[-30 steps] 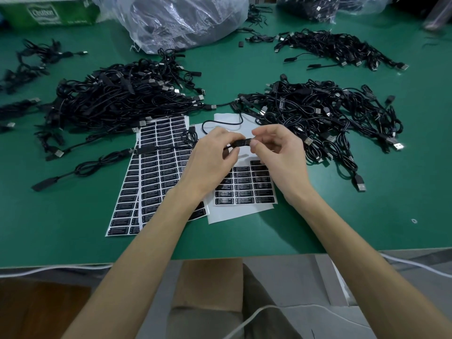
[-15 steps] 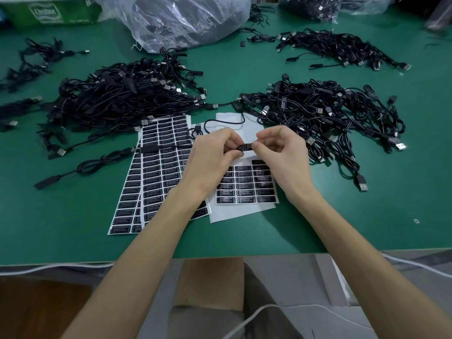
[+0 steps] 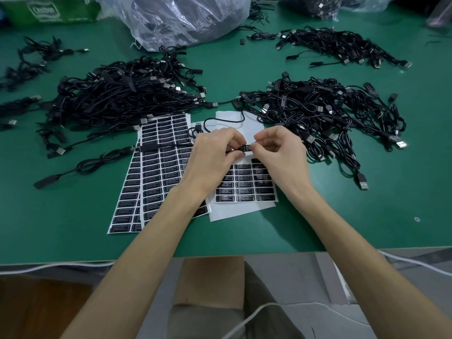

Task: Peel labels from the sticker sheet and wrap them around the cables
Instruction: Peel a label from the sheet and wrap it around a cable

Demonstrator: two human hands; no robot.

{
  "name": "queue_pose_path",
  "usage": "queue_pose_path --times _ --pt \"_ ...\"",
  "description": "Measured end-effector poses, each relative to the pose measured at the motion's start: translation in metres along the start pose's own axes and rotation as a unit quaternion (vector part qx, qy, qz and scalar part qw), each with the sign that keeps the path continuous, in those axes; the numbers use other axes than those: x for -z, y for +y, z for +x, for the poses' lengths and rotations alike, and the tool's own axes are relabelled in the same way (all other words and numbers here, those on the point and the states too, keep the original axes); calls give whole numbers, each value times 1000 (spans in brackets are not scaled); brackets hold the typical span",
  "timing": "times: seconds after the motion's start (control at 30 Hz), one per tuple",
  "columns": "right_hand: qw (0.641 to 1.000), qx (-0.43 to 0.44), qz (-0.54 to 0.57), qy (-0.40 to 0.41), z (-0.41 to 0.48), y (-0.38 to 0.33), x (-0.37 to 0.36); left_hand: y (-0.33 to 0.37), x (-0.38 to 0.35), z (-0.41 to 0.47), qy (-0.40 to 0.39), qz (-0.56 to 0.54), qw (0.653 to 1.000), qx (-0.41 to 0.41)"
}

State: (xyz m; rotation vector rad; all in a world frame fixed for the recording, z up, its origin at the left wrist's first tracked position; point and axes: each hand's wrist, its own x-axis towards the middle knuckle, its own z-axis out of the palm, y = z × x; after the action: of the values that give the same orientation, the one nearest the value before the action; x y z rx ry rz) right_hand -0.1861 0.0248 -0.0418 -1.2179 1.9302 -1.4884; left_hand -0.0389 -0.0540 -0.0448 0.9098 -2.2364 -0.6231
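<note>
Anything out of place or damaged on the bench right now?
Nothing damaged or spilled. One stray cable lies across the left sticker sheets, covering some labels. A small black piece sits loose near the plastic bag. The left hand and right hand pinch the held cable normally.

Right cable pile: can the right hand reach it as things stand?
Probably yes. The right cable pile lies close beside the right hand on the table, nothing between. But its fingers pinch the labelled cable, shared with the left hand, so it would need to let go first.
</note>
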Motion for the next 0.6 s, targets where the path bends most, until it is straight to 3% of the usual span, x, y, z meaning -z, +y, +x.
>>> queue_pose_path --times 0.6 --pt "1000 -6 6 -5 3 6 -2 -1 -1 -1 -7 -9 1000 -20"
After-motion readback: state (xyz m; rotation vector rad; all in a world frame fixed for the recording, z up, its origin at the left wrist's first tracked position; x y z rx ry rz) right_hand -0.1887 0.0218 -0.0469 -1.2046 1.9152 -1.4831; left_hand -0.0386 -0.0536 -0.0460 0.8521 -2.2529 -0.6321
